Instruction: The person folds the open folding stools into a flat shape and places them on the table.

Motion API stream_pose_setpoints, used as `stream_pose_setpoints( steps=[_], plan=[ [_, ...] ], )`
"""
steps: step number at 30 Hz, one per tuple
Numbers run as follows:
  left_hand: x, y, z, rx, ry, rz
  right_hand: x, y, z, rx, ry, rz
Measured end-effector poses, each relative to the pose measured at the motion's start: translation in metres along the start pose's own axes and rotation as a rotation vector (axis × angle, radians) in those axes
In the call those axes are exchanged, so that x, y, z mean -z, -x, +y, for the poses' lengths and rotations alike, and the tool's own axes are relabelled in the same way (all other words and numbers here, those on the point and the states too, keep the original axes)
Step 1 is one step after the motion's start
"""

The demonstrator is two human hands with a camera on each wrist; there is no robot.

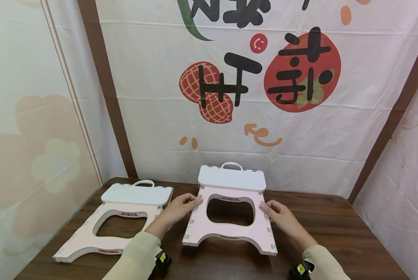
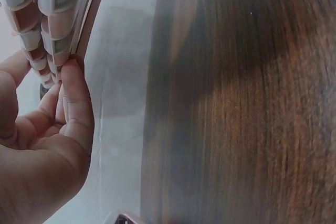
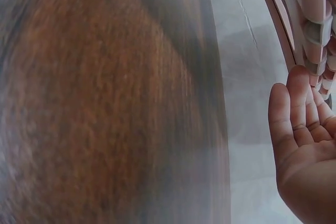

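A folded step stool (image 1: 229, 234), pink with a white top panel and a loop handle at its far end, is held tilted above the table. My left hand (image 1: 178, 211) grips its left edge, thumb on the upper face. At the opposite edge my right hand (image 1: 281, 217) holds it the same way. In the left wrist view, the fingers (image 2: 77, 98) bend against the hinged side. The right wrist view shows fingertips (image 3: 298, 80) under the stool's hinged edge (image 3: 316, 35), with the thumb out of sight.
A second folded pink-and-white stool (image 1: 79, 243) lies on the left of the dark wooden table (image 1: 320, 217), partly behind my left forearm. A printed white cloth (image 1: 153, 97) hangs behind the table, with more cloth at both sides.
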State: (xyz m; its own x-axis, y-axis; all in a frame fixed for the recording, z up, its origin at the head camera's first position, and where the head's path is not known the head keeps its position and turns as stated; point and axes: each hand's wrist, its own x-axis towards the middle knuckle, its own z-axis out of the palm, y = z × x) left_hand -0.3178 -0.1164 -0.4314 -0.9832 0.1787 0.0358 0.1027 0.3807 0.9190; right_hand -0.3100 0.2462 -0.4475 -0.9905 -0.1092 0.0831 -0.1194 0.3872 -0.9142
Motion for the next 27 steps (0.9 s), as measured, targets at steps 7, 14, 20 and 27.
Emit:
stream_pose_setpoints(
  steps=[7, 14, 20, 27],
  plan=[
    [0.0001, 0.0011, -0.0007, -0.007, 0.013, -0.007, 0.0001, 0.0006, 0.0005, 0.011, -0.038, -0.045],
    [0.0004, 0.0023, -0.0015, -0.004, 0.017, -0.008, 0.0009, 0.0024, 0.0013, 0.018, -0.036, -0.086],
    [0.0005, 0.0022, -0.0014, 0.001, 0.023, -0.015, 0.0015, 0.0033, 0.0010, 0.025, -0.013, -0.082],
    [0.0003, 0.0006, -0.0032, 0.008, 0.041, -0.038, 0.0022, 0.0051, 0.0001, 0.001, -0.007, -0.067]
  ],
)
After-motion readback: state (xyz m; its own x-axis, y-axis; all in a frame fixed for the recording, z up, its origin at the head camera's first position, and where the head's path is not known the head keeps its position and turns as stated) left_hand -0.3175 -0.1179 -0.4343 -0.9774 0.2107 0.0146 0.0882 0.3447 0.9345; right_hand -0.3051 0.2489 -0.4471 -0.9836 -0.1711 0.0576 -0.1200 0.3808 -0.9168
